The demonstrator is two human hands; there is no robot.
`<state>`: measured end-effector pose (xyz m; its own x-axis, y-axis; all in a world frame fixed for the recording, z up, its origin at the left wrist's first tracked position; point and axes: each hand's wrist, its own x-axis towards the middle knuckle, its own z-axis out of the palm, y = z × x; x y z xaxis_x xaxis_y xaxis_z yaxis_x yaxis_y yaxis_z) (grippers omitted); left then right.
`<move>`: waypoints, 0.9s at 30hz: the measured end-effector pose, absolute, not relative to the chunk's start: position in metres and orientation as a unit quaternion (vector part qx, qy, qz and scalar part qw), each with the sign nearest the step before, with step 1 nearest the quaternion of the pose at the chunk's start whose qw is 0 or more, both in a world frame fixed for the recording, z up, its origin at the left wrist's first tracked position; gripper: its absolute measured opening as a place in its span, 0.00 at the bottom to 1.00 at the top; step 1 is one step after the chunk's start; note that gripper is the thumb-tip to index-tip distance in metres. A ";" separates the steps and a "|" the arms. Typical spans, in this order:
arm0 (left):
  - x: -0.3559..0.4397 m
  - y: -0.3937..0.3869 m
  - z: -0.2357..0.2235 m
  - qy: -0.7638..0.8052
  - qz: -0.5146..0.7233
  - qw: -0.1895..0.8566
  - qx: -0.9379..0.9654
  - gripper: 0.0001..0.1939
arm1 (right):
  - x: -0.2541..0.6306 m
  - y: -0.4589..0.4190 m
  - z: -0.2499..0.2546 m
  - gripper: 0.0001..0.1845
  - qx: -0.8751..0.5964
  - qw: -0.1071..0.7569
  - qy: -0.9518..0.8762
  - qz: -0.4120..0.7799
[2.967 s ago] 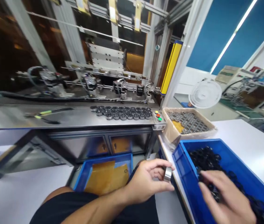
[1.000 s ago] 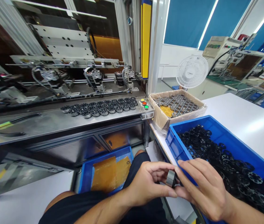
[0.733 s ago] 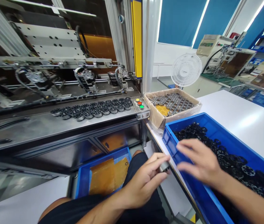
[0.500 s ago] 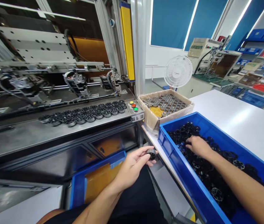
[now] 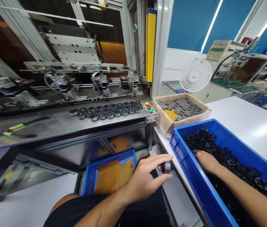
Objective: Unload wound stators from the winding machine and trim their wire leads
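Note:
My left hand holds a round part with a grey metal ring and black inside, between thumb and fingers, above my lap. My right hand is down inside the blue bin, by its near wall, among many loose black round plastic pieces. Its fingers are curled and their tips are partly hidden, so whatever they grip does not show. On the metal ledge of the machine, rows of similar grey-and-black rings stand close together.
A plastic-lined carton of grey ring parts stands behind the bin, with a white fan beyond it. Green-handled pliers lie on the ledge. A button box sits at the ledge's right end. Below is another blue bin with brown sheets.
The view has swung left, bringing the pliers into sight. My left hand has turned the ring part, its fingers more extended. My right hand has moved closer to the bin's near wall.

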<state>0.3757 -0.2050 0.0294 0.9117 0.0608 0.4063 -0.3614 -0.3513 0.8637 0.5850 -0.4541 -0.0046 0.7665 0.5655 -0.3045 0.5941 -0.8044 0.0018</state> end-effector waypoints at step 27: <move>0.378 -0.233 0.030 -0.072 0.070 0.849 0.519 0.28 | 0.456 -0.415 0.078 0.15 0.703 -0.297 0.614 0.203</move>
